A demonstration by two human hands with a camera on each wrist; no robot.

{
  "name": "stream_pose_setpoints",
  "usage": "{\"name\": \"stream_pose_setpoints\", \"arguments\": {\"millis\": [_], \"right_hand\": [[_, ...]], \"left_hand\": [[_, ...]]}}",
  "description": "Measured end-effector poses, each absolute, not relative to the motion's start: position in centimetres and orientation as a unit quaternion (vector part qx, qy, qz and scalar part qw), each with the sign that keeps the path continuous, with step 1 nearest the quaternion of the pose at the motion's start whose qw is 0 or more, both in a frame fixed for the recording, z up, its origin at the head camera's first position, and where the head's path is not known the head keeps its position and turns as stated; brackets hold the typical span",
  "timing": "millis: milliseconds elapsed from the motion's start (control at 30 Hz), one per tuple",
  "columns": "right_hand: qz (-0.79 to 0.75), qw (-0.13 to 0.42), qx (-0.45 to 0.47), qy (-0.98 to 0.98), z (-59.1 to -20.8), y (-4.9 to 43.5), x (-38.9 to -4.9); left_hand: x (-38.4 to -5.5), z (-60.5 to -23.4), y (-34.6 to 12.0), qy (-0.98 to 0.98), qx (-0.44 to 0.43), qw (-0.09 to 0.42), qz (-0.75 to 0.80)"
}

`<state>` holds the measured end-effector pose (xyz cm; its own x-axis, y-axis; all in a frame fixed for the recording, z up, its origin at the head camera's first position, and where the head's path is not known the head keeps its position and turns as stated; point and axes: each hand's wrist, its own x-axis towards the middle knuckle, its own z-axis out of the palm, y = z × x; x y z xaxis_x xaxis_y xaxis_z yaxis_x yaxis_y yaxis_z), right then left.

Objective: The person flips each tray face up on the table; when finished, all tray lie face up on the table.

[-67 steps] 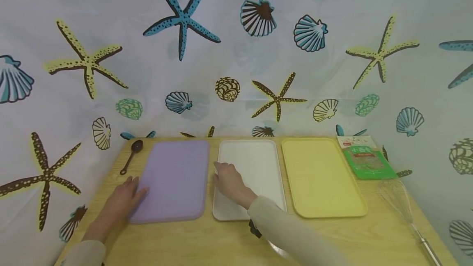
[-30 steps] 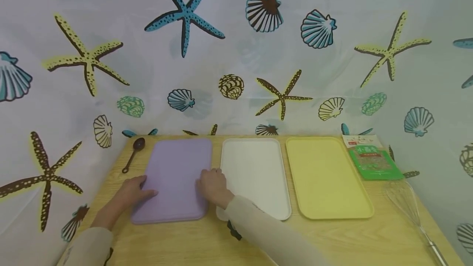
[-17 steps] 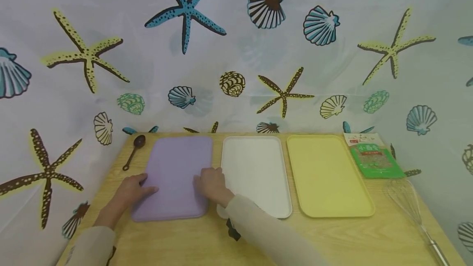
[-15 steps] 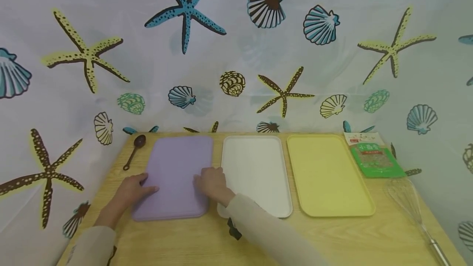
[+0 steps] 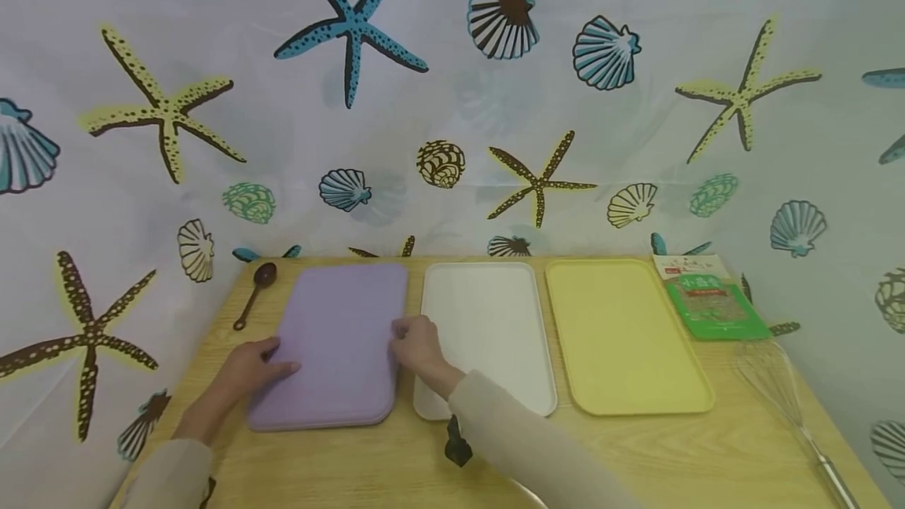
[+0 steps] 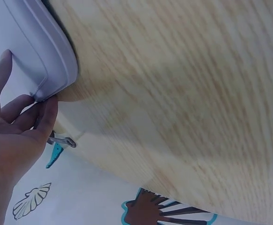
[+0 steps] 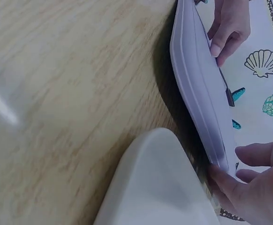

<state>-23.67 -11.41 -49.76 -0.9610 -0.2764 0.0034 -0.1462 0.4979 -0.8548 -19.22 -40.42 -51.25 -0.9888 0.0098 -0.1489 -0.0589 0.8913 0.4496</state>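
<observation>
In the head view a purple tray (image 5: 335,336) lies at the left of the wooden table, its edge layered in both wrist views. My left hand (image 5: 247,371) grips its left side, thumb on the top face and fingers curled at the edge. My right hand (image 5: 422,348) pinches the right edge between thumb and fingers, as the right wrist view shows. Part of that hand overlaps a white tray (image 5: 488,320), which lies just right of the purple one. The purple tray's near right corner (image 7: 185,51) stands over a dark shadow on the table.
A yellow tray (image 5: 629,336) lies right of the white one. Beyond it are a green and white food packet (image 5: 716,306) and a wire whisk (image 5: 788,407). A dark spoon (image 5: 256,293) lies at the back left. A patterned curtain (image 5: 452,100) hangs around the table.
My right hand has gone from the white tray's left edge to the purple tray's right edge, lately shifting slightly right. My left hand has moved in over the purple tray's left side.
</observation>
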Motion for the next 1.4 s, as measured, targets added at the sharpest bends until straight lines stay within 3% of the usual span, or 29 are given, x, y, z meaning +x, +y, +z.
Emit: {"name": "stream_pose_setpoints", "arguments": {"millis": [233, 533, 833, 1167, 1400], "right_hand": [[-0.56, 0.084, -0.068, 0.821, -49.6, -11.2, -23.8], [-0.572, 0.07, -0.082, 0.813, -49.2, -11.1, -23.9], [-0.602, 0.134, -0.087, 0.783, -48.0, -10.9, -24.4], [-0.624, 0.158, -0.086, 0.76, -46.2, -10.3, -24.3], [-0.668, 0.178, -0.085, 0.717, -45.6, -10.1, -24.7]], "left_hand": [[-19.0, -50.8, -40.4, 0.968, -0.004, 0.076, 0.237], [-18.1, -50.8, -40.2, 0.964, -0.012, 0.065, 0.259], [-17.5, -51.0, -41.0, 0.963, 0.008, 0.063, 0.26], [-13.9, -49.0, -39.0, 0.954, 0.035, 0.127, 0.269], [-11.8, -49.4, -38.1, 0.958, 0.048, 0.104, 0.262]]}}
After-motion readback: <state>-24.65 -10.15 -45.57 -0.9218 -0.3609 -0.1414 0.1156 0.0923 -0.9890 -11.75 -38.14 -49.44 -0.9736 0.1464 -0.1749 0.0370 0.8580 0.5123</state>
